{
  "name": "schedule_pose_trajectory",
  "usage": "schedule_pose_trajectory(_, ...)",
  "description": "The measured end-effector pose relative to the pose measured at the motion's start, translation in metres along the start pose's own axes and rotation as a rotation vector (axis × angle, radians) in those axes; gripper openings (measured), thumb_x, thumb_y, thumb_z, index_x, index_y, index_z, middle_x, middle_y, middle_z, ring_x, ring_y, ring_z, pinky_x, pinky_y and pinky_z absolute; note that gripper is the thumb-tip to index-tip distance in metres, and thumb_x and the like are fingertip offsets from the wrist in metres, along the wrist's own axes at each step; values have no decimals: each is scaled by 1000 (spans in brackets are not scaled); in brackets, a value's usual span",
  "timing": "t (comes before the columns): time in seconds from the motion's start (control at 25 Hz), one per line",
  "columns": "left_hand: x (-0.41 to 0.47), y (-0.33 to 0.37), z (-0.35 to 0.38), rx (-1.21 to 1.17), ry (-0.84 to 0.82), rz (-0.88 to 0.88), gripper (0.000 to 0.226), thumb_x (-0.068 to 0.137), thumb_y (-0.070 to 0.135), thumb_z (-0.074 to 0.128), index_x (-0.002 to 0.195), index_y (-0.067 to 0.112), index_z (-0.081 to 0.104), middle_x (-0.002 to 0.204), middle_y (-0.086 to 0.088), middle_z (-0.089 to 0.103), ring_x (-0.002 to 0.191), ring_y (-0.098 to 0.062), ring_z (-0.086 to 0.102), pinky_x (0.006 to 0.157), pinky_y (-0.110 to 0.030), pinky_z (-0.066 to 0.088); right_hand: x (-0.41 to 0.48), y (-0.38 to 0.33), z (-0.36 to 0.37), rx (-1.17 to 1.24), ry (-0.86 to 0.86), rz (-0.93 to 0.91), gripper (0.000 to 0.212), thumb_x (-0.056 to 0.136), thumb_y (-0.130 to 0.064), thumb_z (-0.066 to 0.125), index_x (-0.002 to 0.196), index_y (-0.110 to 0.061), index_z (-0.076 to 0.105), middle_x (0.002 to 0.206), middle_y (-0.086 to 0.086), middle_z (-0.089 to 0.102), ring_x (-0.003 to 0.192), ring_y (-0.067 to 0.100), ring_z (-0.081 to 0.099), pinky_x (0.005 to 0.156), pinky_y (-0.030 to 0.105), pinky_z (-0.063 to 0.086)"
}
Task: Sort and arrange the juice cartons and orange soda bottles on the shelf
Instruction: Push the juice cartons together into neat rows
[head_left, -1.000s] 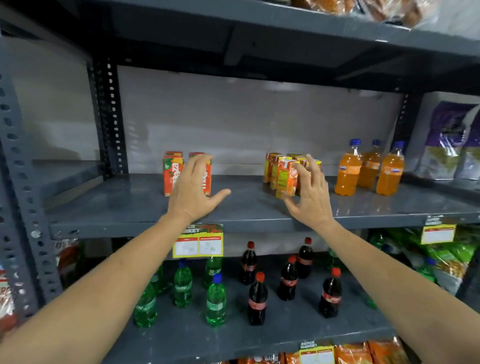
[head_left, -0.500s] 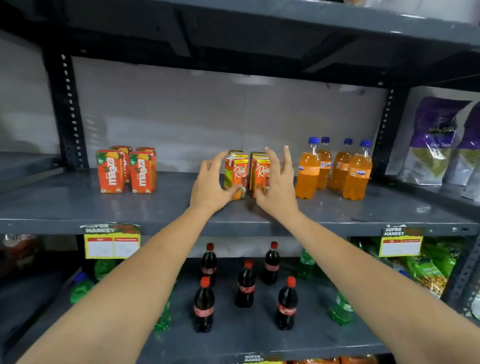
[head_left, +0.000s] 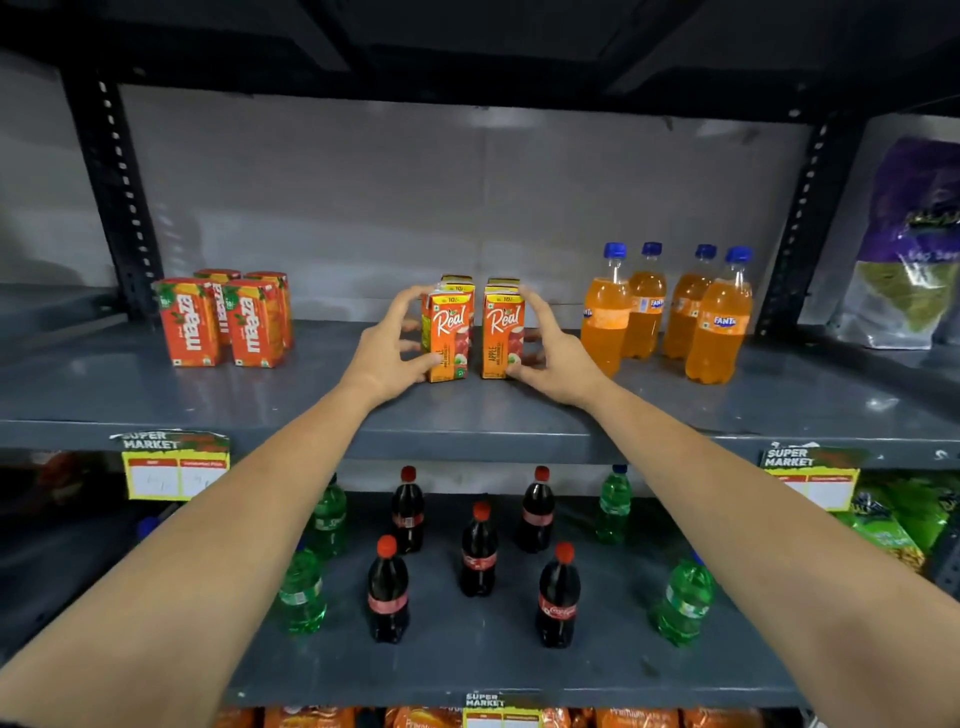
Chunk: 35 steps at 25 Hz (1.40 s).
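Our left hand (head_left: 387, 358) and right hand (head_left: 553, 358) cup the Real cartons (head_left: 475, 332), fingers spread. Maaza cartons (head_left: 226, 319) and soda bottles (head_left: 670, 312) already look grouped; we judge only squaring remains.

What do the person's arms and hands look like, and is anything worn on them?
Both forearms are bare as far as the picture shows: no sleeves in view. The left hand and right hand wear no gloves, and no watch, bracelet or ring is visible. The fingers look uncovered, with short nails.

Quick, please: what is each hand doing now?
Left hand: open, cupped against the left Real carton.
Right hand: open, cupped against the right Real carton.
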<state>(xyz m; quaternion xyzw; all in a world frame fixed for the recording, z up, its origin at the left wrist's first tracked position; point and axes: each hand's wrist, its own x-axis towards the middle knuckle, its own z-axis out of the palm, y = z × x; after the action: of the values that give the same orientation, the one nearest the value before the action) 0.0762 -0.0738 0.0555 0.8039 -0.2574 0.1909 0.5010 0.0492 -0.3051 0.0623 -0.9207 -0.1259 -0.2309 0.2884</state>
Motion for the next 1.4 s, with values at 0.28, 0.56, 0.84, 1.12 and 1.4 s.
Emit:
schedule_pose_trajectory(0.28,4,0,4,-85,-55,-24,77,82,1,67,130,50,32,116,2,45,96,-12,54,54,-23,56,2,3,-1,132,17,48,84,85,-8,65,142,-38,10,129,12,59,114,26,61,91,39,52)
schedule_pose_trajectory(0.56,6,-1,5,-84,-64,-14,78,84,0,64,128,55,29,112,7,45,91,-2,53,56,-26,57,1,4,0,344,-50,36,83,81,-13,69,135,-46,15,131,-2,43,114,10,46,87,28,49)
schedule_pose_trajectory(0.84,8,-3,5,-84,-77,-32,79,86,0,62,127,58,27,117,7,43,102,-12,52,57,-24,57,4,-2,1,332,-13,93,84,80,-9,71,135,-42,17,135,7,48,119,23,54,92,40,53)
schedule_pose_trajectory(1.12,8,-2,4,-121,-82,-66,78,88,-3,57,130,55,27,120,3,46,112,-17,50,64,-31,59,0,-3,-1,248,35,105,82,82,-10,69,136,-41,17,131,10,52,117,26,57,92,44,53)
schedule_pose_trajectory(1.4,7,-1,5,-87,-90,-47,77,88,-2,58,134,51,25,122,1,45,115,-18,49,69,-39,60,-1,-1,1,232,19,80,86,83,-11,68,139,-43,11,134,8,49,116,22,56,87,35,52)
